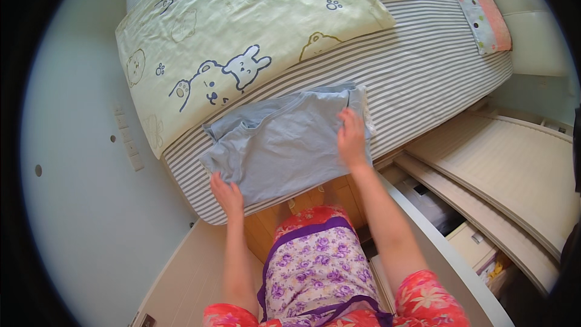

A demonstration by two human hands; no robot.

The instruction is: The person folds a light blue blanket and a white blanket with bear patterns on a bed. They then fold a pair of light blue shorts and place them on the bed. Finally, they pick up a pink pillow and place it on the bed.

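Observation:
A light blue-grey garment (284,145), probably a shirt, lies spread on the near edge of the striped bed sheet (417,72). Pale lacy trim shows along its right side, and its upper-left part is wrinkled and bunched. My left hand (227,195) is at the garment's lower-left corner, fingers stretched out and apart. Over the right part of the cloth is my right hand (353,139), slightly blurred, its fingers extended near the side edge. I see no cloth pinched in either hand.
A pale yellow quilt (242,30) with cartoon animals covers the bed's far left. A pink-edged pillow (478,12) lies far right. Right of me, beige panels (502,163) lean beside an open drawer (478,242). A pale wall (78,175) rises at left.

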